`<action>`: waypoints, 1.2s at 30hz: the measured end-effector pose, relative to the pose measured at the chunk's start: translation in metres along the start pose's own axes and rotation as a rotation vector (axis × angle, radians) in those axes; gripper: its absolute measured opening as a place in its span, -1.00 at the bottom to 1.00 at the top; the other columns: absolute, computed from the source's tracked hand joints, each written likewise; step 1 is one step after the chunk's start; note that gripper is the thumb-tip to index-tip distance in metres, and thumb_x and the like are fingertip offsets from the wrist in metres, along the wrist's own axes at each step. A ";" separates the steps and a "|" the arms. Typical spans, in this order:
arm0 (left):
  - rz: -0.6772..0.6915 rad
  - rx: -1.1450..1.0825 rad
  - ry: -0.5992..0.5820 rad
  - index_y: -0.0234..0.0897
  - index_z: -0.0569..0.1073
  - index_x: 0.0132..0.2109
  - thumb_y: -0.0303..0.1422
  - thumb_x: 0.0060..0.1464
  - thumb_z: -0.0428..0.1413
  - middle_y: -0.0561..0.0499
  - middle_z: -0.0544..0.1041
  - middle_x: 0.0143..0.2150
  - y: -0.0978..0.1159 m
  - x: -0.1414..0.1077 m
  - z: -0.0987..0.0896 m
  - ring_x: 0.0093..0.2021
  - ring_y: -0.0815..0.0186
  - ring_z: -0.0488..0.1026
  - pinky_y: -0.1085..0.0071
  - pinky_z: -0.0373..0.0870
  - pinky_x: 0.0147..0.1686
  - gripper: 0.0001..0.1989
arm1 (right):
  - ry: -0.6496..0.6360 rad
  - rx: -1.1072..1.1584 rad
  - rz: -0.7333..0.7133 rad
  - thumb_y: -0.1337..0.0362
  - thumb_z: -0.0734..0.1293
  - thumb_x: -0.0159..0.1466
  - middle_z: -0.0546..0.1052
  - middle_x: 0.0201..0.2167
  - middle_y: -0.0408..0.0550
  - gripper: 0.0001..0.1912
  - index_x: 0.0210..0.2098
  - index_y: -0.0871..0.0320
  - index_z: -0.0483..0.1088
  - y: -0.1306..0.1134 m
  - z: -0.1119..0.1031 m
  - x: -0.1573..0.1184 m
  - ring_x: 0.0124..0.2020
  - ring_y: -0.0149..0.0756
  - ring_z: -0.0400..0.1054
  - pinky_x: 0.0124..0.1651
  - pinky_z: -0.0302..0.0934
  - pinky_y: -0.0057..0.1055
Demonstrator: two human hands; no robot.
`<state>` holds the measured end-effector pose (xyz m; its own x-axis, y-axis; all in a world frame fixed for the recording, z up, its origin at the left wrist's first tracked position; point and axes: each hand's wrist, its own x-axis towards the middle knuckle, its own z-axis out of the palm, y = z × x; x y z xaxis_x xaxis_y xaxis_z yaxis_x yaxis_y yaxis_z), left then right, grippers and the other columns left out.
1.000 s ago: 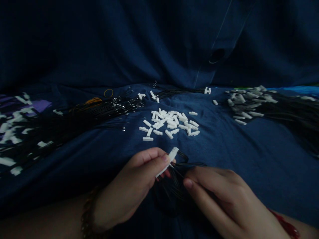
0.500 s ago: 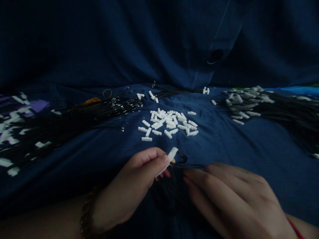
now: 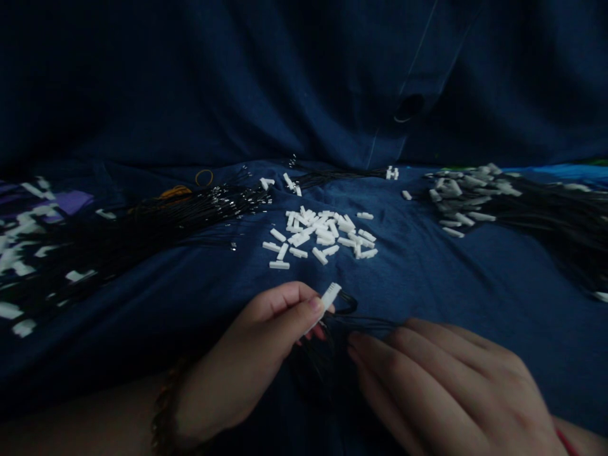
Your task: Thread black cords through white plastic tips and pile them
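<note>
My left hand (image 3: 266,342) pinches a white connector (image 3: 331,296) between thumb and fingers. The connector is tilted, its slotted end up and to the right. Thin black wires (image 3: 350,304) loop out from it, and others run right toward my right hand (image 3: 446,373). The fingers of my right hand are bent together around the wires; their tips are partly hidden, and the wires pass behind the knuckles. More dark wire hangs below the connector, hard to make out in the shade.
Loose white connectors (image 3: 325,235) lie piled on the dark blue cloth (image 3: 228,297). Black wires with bare metal ends (image 3: 237,197) spread at left. Wires with white connectors (image 3: 468,190) lie at right. An orange band (image 3: 204,177) sits at the back.
My right hand has shifted slightly down and to the right, with more wire showing beside its knuckles. The connector in my left hand has moved slightly to the right.
</note>
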<state>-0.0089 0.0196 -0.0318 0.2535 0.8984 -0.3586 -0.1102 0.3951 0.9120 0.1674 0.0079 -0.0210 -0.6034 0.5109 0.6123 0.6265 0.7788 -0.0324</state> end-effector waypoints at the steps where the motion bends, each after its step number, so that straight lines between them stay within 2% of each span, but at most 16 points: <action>1: 0.005 0.011 -0.001 -0.24 0.39 -0.44 -0.23 0.02 0.04 0.13 0.36 -0.48 0.000 0.000 0.000 -0.38 0.41 0.25 0.46 0.17 -0.31 -0.80 | -0.005 0.001 0.011 0.42 0.15 0.25 0.41 -0.57 -0.13 -0.84 -0.37 0.23 0.34 0.000 0.001 0.000 -0.55 -0.37 0.25 -0.54 0.04 -0.40; 9: 0.020 0.005 -0.001 -0.23 0.39 -0.44 -0.19 0.01 0.05 0.14 0.37 -0.48 -0.002 0.001 0.000 -0.39 0.41 0.26 0.46 0.19 -0.32 -0.79 | -0.138 0.196 0.127 0.45 0.15 0.22 0.33 -0.59 -0.13 -0.82 -0.49 0.23 0.28 -0.001 0.001 0.002 -0.57 -0.40 0.18 -0.54 0.05 -0.45; 12: 0.019 0.011 0.001 -0.22 0.40 -0.44 -0.20 0.01 0.05 0.14 0.37 -0.48 -0.002 0.001 0.001 -0.38 0.41 0.26 0.47 0.19 -0.32 -0.80 | -0.149 0.221 0.145 0.45 0.13 0.22 0.31 -0.60 -0.13 -0.80 -0.51 0.23 0.27 -0.002 0.001 0.002 -0.57 -0.40 0.17 -0.54 0.05 -0.46; 21: 0.010 0.037 -0.011 -0.23 0.38 -0.43 -0.22 0.04 0.02 0.13 0.36 -0.48 0.001 0.001 0.001 -0.37 0.39 0.26 0.43 0.19 -0.28 -0.80 | -0.162 0.215 0.160 0.46 0.13 0.21 0.29 -0.62 -0.13 -0.79 -0.54 0.24 0.26 -0.001 0.001 0.002 -0.59 -0.42 0.15 -0.55 0.01 -0.47; 24: 0.011 0.043 -0.012 -0.23 0.38 -0.43 -0.22 0.04 0.02 0.13 0.36 -0.47 0.001 0.001 0.001 -0.36 0.39 0.26 0.44 0.19 -0.28 -0.80 | -0.128 0.204 0.155 0.46 0.14 0.21 0.27 -0.63 -0.15 -0.78 -0.56 0.23 0.23 -0.001 0.002 0.002 -0.61 -0.44 0.11 -0.55 -0.03 -0.47; 36: 0.008 0.028 -0.008 -0.22 0.37 -0.44 -0.22 0.05 0.02 0.13 0.35 -0.47 0.001 0.000 0.001 -0.35 0.38 0.25 0.46 0.18 -0.29 -0.80 | -0.098 0.142 0.082 0.45 0.16 0.22 0.28 -0.64 -0.15 -0.78 -0.55 0.22 0.25 -0.003 0.003 0.003 -0.60 -0.43 0.10 -0.54 -0.06 -0.45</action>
<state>-0.0074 0.0200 -0.0311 0.2606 0.8999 -0.3496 -0.0859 0.3823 0.9200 0.1627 0.0084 -0.0215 -0.6025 0.6024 0.5236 0.6039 0.7730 -0.1945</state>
